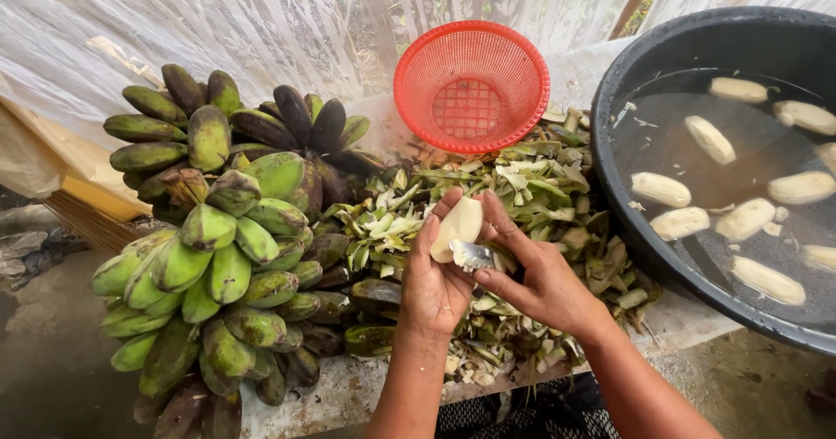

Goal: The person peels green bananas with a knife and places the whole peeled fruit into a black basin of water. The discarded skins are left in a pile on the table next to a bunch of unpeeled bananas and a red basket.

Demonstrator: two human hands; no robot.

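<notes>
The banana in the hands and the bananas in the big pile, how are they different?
The banana in the hands is peeled and pale cream; the pile of bananas still has green, dark-blotched skins. The peeled one is single, held up by the left hand with a knife in the right hand against it; the piled ones sit joined in bunches on the table. Both are short and plump.

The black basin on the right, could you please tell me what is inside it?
The black basin holds murky water with about ten peeled bananas floating in it, plus a few peel scraps. A dark straight object shows under the surface; the bottom is hidden, and the frame crops the far side.
</notes>
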